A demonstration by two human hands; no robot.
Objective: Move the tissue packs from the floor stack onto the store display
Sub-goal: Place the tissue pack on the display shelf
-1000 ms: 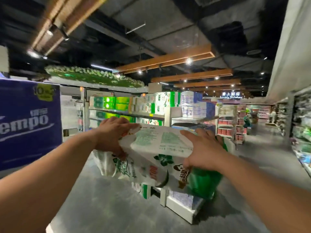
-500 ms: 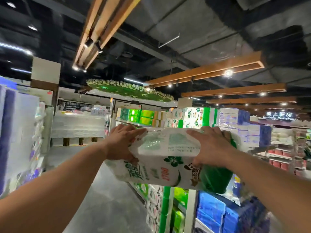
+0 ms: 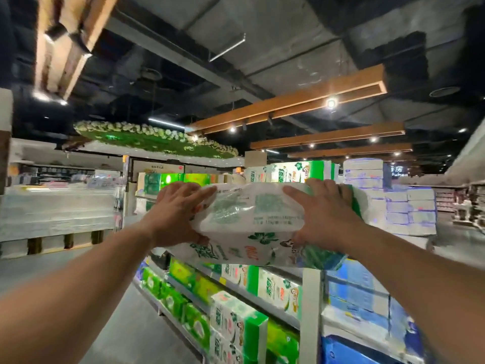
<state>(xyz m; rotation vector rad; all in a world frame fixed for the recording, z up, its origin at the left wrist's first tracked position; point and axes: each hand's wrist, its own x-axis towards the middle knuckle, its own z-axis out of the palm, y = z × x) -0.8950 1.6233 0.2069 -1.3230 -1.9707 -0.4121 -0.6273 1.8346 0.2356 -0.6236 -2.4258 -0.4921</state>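
Gripping tissue pack (image 3: 257, 227) | left hand (image 3: 175, 214), right hand (image 3: 325, 216) clasping opposite ends

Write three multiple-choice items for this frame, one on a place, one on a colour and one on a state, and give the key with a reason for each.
1. Where is the tissue pack?
A. on the floor
B. held up in front of the display shelves
C. lying on a cart

2. What colour are the packs on the shelves at the right edge?
A. blue
B. red
C. black

3. How is the pack held?
A. by the left hand alone
B. by the right hand alone
C. by both hands, one at each end

Key: 1 B, it sits in the air before the shelving. 2 A, those packs are blue and white. 3 C, fingers wrap each end.
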